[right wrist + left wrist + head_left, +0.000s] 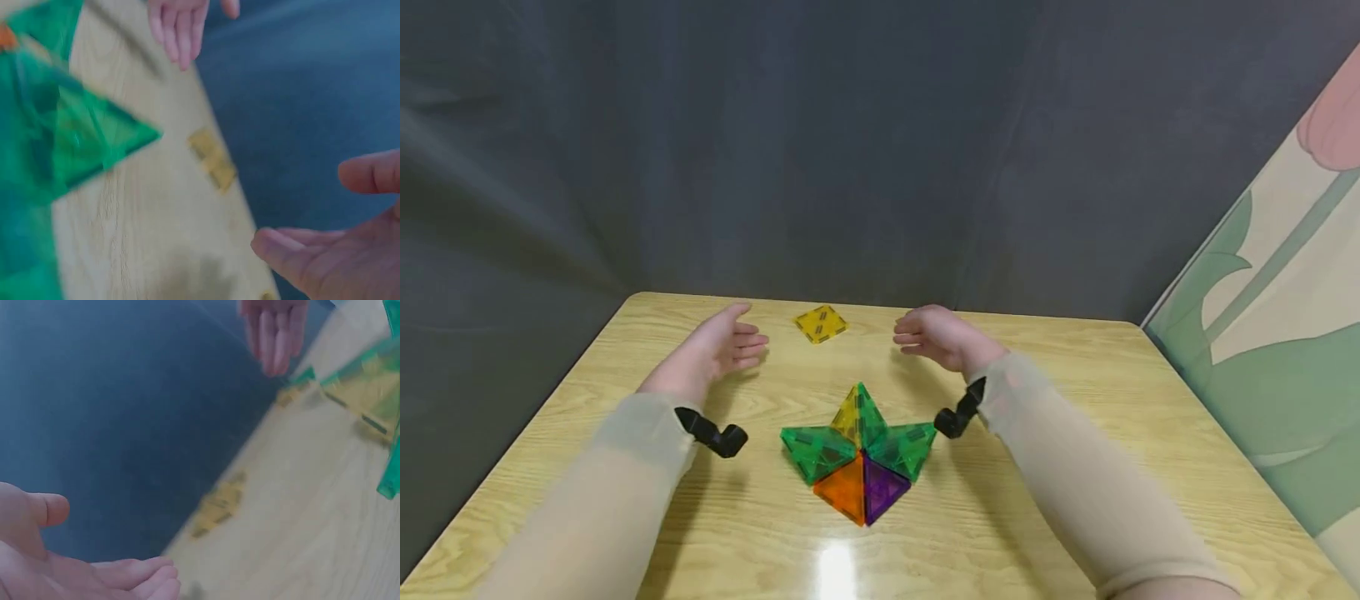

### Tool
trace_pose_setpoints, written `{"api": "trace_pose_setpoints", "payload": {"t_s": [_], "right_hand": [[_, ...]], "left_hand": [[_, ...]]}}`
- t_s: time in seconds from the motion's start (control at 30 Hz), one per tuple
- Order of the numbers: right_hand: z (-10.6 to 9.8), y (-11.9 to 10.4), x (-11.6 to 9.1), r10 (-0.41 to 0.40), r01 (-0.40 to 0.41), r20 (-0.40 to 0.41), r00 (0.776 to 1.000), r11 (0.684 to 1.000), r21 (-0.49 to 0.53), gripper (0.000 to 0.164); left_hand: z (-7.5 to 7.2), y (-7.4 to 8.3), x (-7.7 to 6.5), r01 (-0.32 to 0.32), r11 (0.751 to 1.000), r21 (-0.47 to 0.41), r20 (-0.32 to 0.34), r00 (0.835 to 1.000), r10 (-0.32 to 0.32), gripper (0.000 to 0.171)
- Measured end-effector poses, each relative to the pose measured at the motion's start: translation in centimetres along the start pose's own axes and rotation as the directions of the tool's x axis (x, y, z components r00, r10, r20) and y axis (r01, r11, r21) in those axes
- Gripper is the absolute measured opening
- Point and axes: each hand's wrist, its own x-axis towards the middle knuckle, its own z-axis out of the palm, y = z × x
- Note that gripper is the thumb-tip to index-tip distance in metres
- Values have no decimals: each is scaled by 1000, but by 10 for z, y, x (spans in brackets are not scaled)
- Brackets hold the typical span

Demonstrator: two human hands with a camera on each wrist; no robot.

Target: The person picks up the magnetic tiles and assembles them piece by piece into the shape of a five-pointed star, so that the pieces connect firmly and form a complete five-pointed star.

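Observation:
A star-like build of translucent magnetic tiles stands on the table, with green, yellow, orange and purple triangles. Beyond it, near the far edge, a yellow square tile lies flat by itself. My left hand hovers to the left of that square, fingers straight and palm facing inward. To the right of it, my right hand is held above the table, palm turned inward and fingers extended. Neither hand touches a tile. In the right wrist view, a green tile point of the build appears large and blurred.
The wooden table has a pale grain. A dark curtain hangs right behind its far edge, and a flower-patterned cloth is at the right. Each wrist bears a small black camera mount.

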Motion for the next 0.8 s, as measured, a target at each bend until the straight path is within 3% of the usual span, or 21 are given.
{"api": "trace_pose_setpoints", "payload": {"t_s": [0.13,0.3,0.53,0.8], "right_hand": [[16,7,41,89,-89,-17,996,996,16,59],[33,12,67,146,-134,-78,986,981,141,61],[45,16,75,127,-112,-90,988,982,149,60],[49,18,75,113,-93,-113,987,982,167,58]], "left_hand": [[8,-14,29,-7,1000,21,-11,1000,7,71],[16,-21,50,-60,994,88,-6,998,61,71],[25,-16,57,-69,987,144,-44,996,76,72],[25,-12,63,-70,970,232,-58,995,86,72]]}}
